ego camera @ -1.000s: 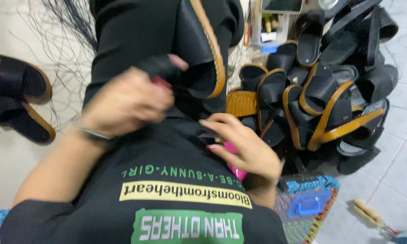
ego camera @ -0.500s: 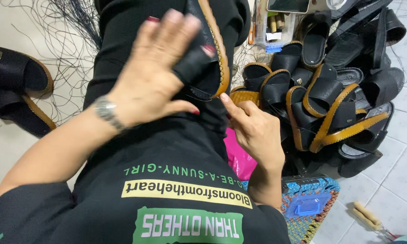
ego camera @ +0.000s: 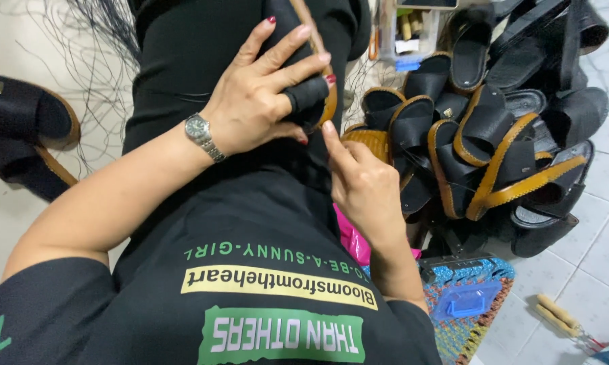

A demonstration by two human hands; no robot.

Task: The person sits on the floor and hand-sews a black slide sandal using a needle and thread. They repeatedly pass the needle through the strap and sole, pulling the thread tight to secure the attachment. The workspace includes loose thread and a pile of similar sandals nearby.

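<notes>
Head view: the left hand (ego camera: 264, 101), a black sleeve on its index finger, grips a black sandal (ego camera: 304, 40) with a tan edge against the lap. The right hand (ego camera: 362, 182), index finger extended, touches it from below. More sandals (ego camera: 494, 128) are piled on the floor just beside it.

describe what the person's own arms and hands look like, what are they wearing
Both arms are bare below short black sleeves of a black printed T-shirt. The left hand has red-painted nails, a black fabric wrap round one finger, and a silver metal-band wristwatch at the wrist. The right hand wears nothing visible; no rings show.
</notes>
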